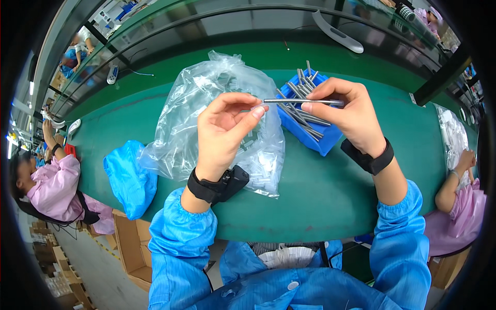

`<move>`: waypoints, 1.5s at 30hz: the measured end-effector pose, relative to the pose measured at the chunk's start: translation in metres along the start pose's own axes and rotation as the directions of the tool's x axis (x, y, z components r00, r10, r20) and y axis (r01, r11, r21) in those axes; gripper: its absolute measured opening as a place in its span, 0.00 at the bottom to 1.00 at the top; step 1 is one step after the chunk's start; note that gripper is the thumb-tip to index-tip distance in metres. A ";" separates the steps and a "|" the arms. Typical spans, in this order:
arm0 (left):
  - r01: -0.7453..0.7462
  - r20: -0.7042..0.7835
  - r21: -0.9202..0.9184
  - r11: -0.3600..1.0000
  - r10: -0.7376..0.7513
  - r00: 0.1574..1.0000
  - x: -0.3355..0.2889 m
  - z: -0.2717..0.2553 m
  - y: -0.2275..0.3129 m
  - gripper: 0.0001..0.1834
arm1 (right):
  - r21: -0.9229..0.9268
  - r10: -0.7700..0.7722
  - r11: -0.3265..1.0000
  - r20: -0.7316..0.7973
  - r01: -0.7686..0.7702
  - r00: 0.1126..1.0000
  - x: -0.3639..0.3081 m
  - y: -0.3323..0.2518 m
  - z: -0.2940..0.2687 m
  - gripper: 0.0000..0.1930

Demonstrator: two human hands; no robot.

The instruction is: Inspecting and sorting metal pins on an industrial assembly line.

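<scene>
My right hand [346, 106] pinches a thin ribbed metal rod [289, 101] between thumb and fingers, holding it nearly level. At the rod's left end, the thumb and fingertips of my left hand [225, 124] are closed together. Whatever sits between those fingertips is too small to make out. Beneath my right hand stands a blue plastic bin [324, 147] with several similar metal rods [305, 116] lying at angles in it. A large clear plastic bag [181, 111] lies under and behind my left hand, with small translucent pieces [266, 160] inside.
A blue plastic bag [132, 178] lies on the green table [330, 201] at left. Clear plastic packaging [453, 134] is at the far right, beside a person in pink [460, 217]. Another person in pink [57, 181] sits at left. An open cardboard box [132, 248] stands below the table edge.
</scene>
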State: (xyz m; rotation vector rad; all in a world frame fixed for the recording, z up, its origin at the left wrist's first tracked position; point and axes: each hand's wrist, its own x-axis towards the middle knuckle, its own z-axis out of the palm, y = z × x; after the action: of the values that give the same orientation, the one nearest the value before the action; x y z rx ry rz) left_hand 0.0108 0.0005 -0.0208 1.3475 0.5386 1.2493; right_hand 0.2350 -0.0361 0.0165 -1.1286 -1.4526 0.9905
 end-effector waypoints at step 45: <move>-0.169 0.070 0.221 0.961 0.157 0.985 -0.001 0.000 0.004 0.10 | -0.062 0.186 0.982 0.192 -0.177 0.963 -0.003 -0.011 -0.001 0.09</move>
State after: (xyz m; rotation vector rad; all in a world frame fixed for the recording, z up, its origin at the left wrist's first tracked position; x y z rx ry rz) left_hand 0.0093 -0.0012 -0.0174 1.6394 0.5551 1.3112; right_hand 0.2345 -0.0417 0.0260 -1.2409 -1.5542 1.2336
